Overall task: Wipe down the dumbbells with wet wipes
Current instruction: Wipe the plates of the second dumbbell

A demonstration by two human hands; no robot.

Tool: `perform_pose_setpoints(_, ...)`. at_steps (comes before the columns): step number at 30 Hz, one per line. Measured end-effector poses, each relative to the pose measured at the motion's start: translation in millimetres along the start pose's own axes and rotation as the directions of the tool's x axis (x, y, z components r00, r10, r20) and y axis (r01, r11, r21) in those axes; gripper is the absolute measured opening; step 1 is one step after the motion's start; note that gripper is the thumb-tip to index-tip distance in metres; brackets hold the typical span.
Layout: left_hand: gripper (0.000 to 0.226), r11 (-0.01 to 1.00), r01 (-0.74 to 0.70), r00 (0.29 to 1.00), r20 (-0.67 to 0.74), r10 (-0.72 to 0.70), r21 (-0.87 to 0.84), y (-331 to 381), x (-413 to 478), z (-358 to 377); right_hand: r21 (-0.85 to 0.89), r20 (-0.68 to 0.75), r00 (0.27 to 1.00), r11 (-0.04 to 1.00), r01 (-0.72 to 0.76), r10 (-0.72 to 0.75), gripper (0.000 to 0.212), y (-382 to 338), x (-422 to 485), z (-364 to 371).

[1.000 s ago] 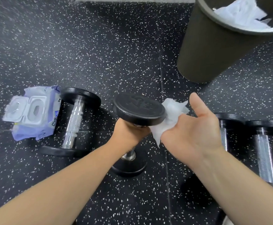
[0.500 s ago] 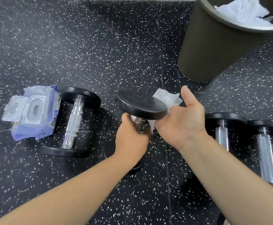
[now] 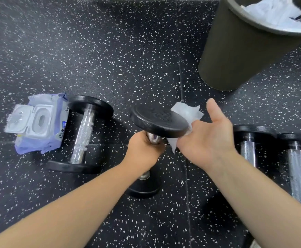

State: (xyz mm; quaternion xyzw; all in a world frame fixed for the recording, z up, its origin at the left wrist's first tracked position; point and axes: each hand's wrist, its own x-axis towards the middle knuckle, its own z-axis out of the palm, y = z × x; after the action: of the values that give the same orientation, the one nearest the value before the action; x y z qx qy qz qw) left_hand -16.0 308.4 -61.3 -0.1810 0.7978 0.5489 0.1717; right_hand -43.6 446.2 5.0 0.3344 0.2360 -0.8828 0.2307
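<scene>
Standing on end between the two forearms, the held dumbbell [image 3: 156, 122] shows its upper plate to the camera, with its lower plate down by the speckled black floor [image 3: 110, 51]; whether that plate rests there I cannot tell. The left grip [image 3: 142, 153] is closed tight round the chrome handle just under the upper plate. The right grip [image 3: 207, 138] pinches a white wet wipe [image 3: 189, 111] against the right edge of that plate, its fingers curled in towards the rim and its thumb sticking up free. Part of the wipe fans out behind the plate and a corner hangs below it.

To the left a second dumbbell [image 3: 85, 133] lies flat on the floor, touching an opened purple wipes pack [image 3: 38, 122] whose lid is flipped back. At the right edge two more dumbbells [image 3: 248, 147] lie side by side. A dark bin [image 3: 235, 51] stands at the upper right, with crumpled white wipes [image 3: 271, 11] inside.
</scene>
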Motion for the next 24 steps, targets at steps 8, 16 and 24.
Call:
perform_pose_setpoints(8,0.022,0.998,0.004,0.992,0.124,0.003,-0.057,-0.2,5.1,-10.1,-0.076,0.074,0.997,0.997,0.007,-0.001,0.06,-1.1,-15.0,2.4)
perform_pose_setpoints(16,0.033,0.999,0.027,0.994,0.107,-0.022,-0.045,0.9,9.0,-8.3,-0.254,0.082,0.997,0.967,0.015,0.006,0.075,-3.6,19.5,4.1)
perform_pose_setpoints(24,0.033,1.0,0.02,0.998,0.06,-0.02,0.007,3.1,5.7,-5.1,-0.447,0.208,0.955,0.848,0.287,-0.213,0.068,16.4,-6.0,-9.2)
